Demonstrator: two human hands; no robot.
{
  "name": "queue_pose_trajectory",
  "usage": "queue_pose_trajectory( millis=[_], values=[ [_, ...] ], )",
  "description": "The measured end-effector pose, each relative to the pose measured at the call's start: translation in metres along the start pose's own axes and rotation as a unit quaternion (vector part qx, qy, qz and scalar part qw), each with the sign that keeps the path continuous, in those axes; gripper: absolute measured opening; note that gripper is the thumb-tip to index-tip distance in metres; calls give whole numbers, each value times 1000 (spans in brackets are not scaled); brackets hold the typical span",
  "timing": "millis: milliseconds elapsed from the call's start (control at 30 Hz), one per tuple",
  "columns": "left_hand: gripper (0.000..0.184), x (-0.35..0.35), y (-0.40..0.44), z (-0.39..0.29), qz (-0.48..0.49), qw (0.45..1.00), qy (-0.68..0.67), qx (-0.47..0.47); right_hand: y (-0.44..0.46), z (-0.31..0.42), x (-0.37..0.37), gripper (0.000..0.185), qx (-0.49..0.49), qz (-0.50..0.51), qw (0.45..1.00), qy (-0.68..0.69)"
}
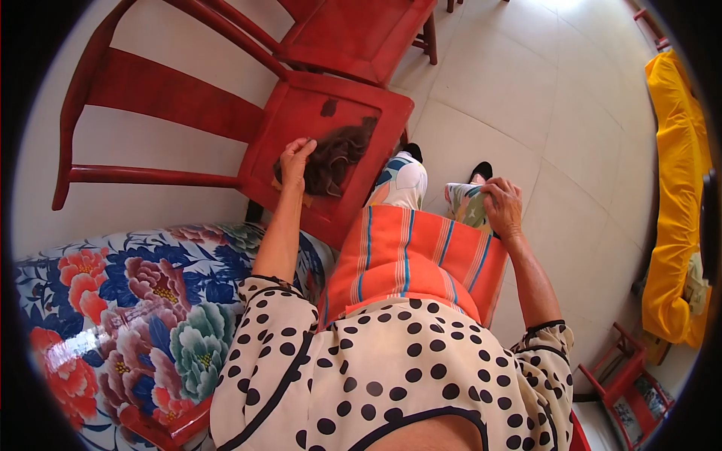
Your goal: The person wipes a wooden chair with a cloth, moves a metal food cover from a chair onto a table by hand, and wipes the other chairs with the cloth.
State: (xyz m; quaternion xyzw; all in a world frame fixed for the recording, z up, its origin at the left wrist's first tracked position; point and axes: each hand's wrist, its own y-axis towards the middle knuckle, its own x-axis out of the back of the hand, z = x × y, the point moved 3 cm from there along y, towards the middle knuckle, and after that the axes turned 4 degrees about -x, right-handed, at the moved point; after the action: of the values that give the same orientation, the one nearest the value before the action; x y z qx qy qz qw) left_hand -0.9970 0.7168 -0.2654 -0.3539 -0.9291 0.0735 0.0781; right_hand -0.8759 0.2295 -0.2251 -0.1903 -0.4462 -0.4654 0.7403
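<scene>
On the seat of a red wooden chair (263, 161) lies a loose bundle of dark brown, hair-like fibre (335, 161). My left hand (295, 163) is above the seat at the bundle's left edge, its thumb and fingertips pinched together. Whatever that pinch holds is too small to make out. My right hand (502, 203) is over my right knee, beside the patterned trousers (468, 204), with fingers bent and fingertips close together. Anything between them is hidden or too fine to see. An orange striped cloth (406, 259) covers my lap.
A second red chair (353, 37) stands beyond the first. To the left is a glossy flower-patterned surface (150, 323). Yellow cloth (669, 210) drapes over something along the right side, near a small red chair (628, 376). Pale floor tiles (556, 150) lie ahead.
</scene>
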Motion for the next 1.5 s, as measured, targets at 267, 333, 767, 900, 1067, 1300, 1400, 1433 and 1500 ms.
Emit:
queue_pose_trajectory(
  millis=[267,333,767,900,1067,1300,1400,1433,1500],
  values=[
    [19,-12,31,-27,8,909,-414,44,0,2,2,14,4,2,1000,9],
    [22,-9,45,-18,-37,914,-398,69,1,4,3,14,0,6,1000,10],
    [54,0,149,4,-100,992,-79,-7,8,15,8,17,-13,37,999,12],
    [66,-8,177,15,-80,985,146,-52,11,18,8,17,-13,48,999,3],
    [58,-25,183,14,-64,828,545,-117,16,22,8,17,-15,59,998,-5],
    [49,-36,160,-9,11,743,657,-126,20,29,6,18,-10,63,998,-11],
    [50,-21,164,-9,54,727,670,-141,18,25,7,18,-8,65,998,-12],
    [51,-18,165,-10,68,721,674,-146,16,22,6,18,-6,63,998,-13],
    [53,-14,164,-10,68,710,687,-142,17,21,5,19,-6,62,998,-14]
  ],
)
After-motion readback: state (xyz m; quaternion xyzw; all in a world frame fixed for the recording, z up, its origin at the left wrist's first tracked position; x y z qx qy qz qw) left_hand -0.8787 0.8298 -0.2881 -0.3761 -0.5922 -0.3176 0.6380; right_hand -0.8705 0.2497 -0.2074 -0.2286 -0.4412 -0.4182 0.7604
